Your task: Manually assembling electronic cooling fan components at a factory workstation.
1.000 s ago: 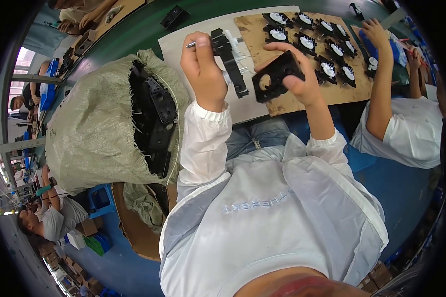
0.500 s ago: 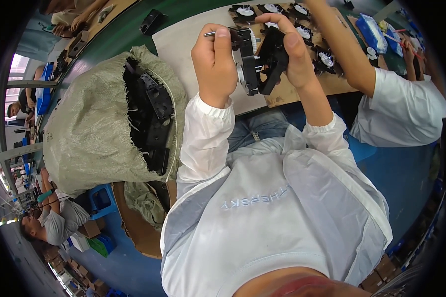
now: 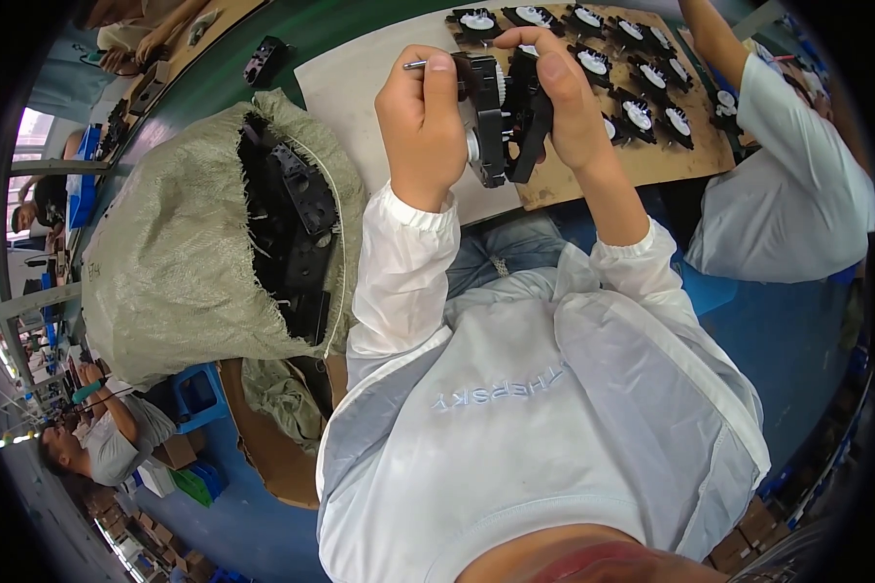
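Observation:
Both hands are raised over the table's near edge. My left hand [image 3: 418, 131] is closed around a black plastic housing [image 3: 489, 131] with a toothed white gear [image 3: 501, 85] along its inner side. A thin metal pin [image 3: 414, 65] pokes out by that hand's thumb. My right hand [image 3: 576, 112] grips a second black plastic frame [image 3: 532, 126], its thumb and index finger at the top. The two black parts stand side by side, close together; whether they touch I cannot tell. Fingers hide parts of both.
A brown board [image 3: 705, 155] carries several black assemblies with white discs [image 3: 638, 115]. On my left bulges a woven sack [image 3: 175, 253] of black plastic parts [image 3: 306, 194]. One black part [image 3: 265, 60] lies on the green surface. A co-worker's sleeve [image 3: 792, 194] is close on the right.
My right hand has brought its black frame leftward, closer to the housing. The co-worker's arm has drawn back from the board. The loose black part has shifted left on the green surface.

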{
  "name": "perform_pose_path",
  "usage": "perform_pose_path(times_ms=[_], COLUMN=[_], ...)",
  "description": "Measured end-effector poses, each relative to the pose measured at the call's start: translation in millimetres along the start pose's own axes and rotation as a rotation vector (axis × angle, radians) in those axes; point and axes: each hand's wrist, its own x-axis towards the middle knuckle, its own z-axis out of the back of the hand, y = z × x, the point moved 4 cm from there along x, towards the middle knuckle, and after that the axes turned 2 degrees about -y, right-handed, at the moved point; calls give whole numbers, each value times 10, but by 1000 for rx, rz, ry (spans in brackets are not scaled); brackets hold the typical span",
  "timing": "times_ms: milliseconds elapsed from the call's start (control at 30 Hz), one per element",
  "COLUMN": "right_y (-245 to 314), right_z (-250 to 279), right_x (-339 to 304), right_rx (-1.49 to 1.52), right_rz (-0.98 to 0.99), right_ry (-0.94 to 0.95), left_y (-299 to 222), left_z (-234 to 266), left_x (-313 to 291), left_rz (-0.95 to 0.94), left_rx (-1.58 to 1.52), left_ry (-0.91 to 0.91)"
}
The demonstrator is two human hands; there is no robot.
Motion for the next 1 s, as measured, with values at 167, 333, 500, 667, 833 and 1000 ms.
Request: perform_pose_path(times_ms=[167,333,500,667,833,1000], right_y=[-43,-157,-174,-173,-198,-164], right_z=[9,64,56,75,76,121], right_x=[37,49,79,75,46,-26], right_rx=[-26,-34,-10,-95,-271,-259], right_rz=[35,19,12,15,-40,-217], right_ry=[-16,17,17,-34,-127,-91], left_y=[21,52,90,163,102,136], left_z=[-67,-145,-195,-189,-176,-69], left_x=[-4,-37,-65,-96,-240,-340], left_rz=[33,32,21,141,75,-23], left_rx=[59,119,146,86,245,447], left_ry=[20,34,22,84,184,230])
